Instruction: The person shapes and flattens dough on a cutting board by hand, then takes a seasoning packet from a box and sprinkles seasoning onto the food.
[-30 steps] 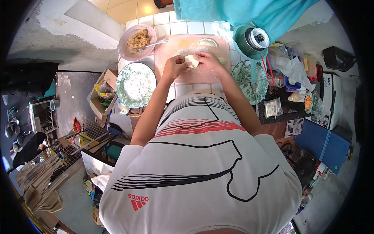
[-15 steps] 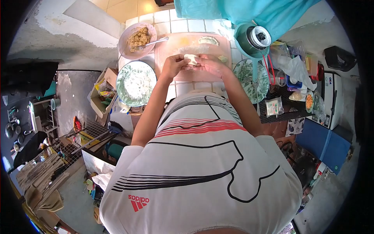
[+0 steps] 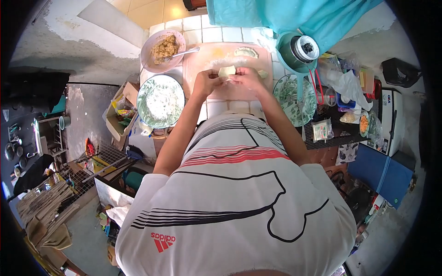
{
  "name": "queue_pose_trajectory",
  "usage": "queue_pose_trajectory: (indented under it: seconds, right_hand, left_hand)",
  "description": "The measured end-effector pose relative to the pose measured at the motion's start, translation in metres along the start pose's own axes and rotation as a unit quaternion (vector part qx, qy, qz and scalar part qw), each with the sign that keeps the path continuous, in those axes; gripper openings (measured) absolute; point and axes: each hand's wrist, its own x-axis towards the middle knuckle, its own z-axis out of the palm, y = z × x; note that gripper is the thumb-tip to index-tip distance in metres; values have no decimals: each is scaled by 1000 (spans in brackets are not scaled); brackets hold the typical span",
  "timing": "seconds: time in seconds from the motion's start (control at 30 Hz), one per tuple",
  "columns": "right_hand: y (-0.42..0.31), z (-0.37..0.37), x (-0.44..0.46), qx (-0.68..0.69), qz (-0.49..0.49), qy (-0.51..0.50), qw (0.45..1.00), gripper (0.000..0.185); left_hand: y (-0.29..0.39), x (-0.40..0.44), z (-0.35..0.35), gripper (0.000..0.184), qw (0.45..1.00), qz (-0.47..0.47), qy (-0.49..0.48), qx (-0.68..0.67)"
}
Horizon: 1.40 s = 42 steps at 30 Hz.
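Note:
A small pale piece of dough [image 3: 226, 71] is held up between my two hands over the pink cutting board [image 3: 195, 69]. My left hand [image 3: 208, 82] pinches its left edge, and my right hand [image 3: 248, 78] pinches the right edge. Past the hands, a folded dumpling [image 3: 246, 52] lies on the floury board. Another small bit of dough [image 3: 262, 73] shows beside my right hand, partly hidden. To the upper left, a pink bowl [image 3: 143, 57] contains brown minced filling [image 3: 165, 47] and a spoon [image 3: 184, 51].
A green-patterned plate [image 3: 141, 108] dusted with white flour stands left of the board. On the right are another green plate [image 3: 294, 103], a teal long-handled pan [image 3: 282, 48] with a pot in it, and red tongs-like handles [image 3: 317, 83]. A blue cloth [image 3: 285, 16] hangs at the back.
The dough now stands more upright and shows a wider face between my fingers. Both hands keep their grip with small finger shifts; the camera view has moved slightly.

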Motion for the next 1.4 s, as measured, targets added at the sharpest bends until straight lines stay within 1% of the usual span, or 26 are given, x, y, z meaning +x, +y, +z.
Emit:
queue_pose_trajectory:
  seconds: [0.07,0.2,0.23,0.27,0.3,0.37,0.4,0.47,0.5,0.57,0.6,0.63,0.67,0.7,0.73,0.83,0.87,0.93,1.0,1.03,1.1,1.13,1.2,1.23,1.33,1.4]
  right_hand:
    - [3,-2,0,109,19,26,993,18]
    - [-8,-10,-4,50,33,44,997,22]
    - [-24,-8,-12,-176,-8,79,981,23]
    - [-37,-4,-21,-392,-48,110,912,24]
    - [-38,2,-26,-390,-46,110,913,24]
    - [-40,12,-33,-451,-293,110,836,39]
    - [-35,20,-39,-449,-294,110,837,39]
    - [-16,36,-45,-532,-354,41,768,54]
    - [3,37,-38,-602,-301,-32,739,66]
    - [9,37,-43,-608,-301,-27,734,66]
    - [13,41,-49,-613,-302,-22,730,67]
    - [13,45,-44,-592,-270,-34,759,66]
    - [9,40,-38,-597,-274,-32,753,66]
    - [0,37,-36,-485,-253,-56,835,64]
    - [-5,35,-36,-363,-225,-83,900,63]
    - [-7,19,-38,-306,-217,-80,923,63]
    - [-7,14,-36,-298,-201,-79,930,64]
    - [-17,17,-47,-335,-179,-62,923,61]
    - [-16,29,-55,-593,-256,44,762,59]
    - [-7,29,-55,-594,-256,44,762,59]
    - [7,34,-57,-639,-275,70,715,63]
    - [3,33,-55,-640,-277,75,713,63]
    - [-2,35,-52,-663,-153,13,733,67]
    - [-4,36,-54,-663,-156,13,732,67]
    - [-9,40,-61,-620,-138,24,772,68]
    - [-12,40,-63,-592,-211,58,776,69]
  left_hand:
    - [-4,3,-1,32,998,-29,56,19]
    - [-12,7,0,27,996,32,57,53]
    - [-3,3,1,23,991,34,71,109]
    - [5,-1,1,19,982,35,85,166]
    - [8,-4,1,19,982,32,84,167]
    - [17,-10,0,19,976,18,76,202]
    - [5,-5,-4,19,976,18,77,205]
    - [-30,11,-13,22,956,111,91,257]
    - [-19,8,-15,22,956,112,89,258]
    - [8,-10,-14,31,918,100,74,378]
    - [0,-21,-11,31,919,96,70,377]
    - [-4,-24,-6,38,875,201,85,431]
    - [-7,-26,-4,46,817,304,101,479]
    - [-3,-38,0,65,805,296,-4,515]
    - [-13,-39,4,70,789,284,-39,543]
    - [-16,-49,5,73,800,261,-37,539]
    - [-14,-50,3,73,775,264,-55,572]
    - [-11,-47,-2,74,748,267,-71,603]
    - [-10,-48,-2,75,732,257,-94,624]
    - [-10,-49,-1,75,732,257,-94,624]
    - [-6,-51,0,80,698,275,-64,658]
    - [-4,-50,3,80,696,280,-62,659]
    - [-8,-55,16,77,707,278,-38,649]
    - [-12,-54,21,74,751,276,-26,599]
    - [-17,-51,15,74,767,262,-35,585]
    - [-16,-49,-2,74,742,282,-59,606]
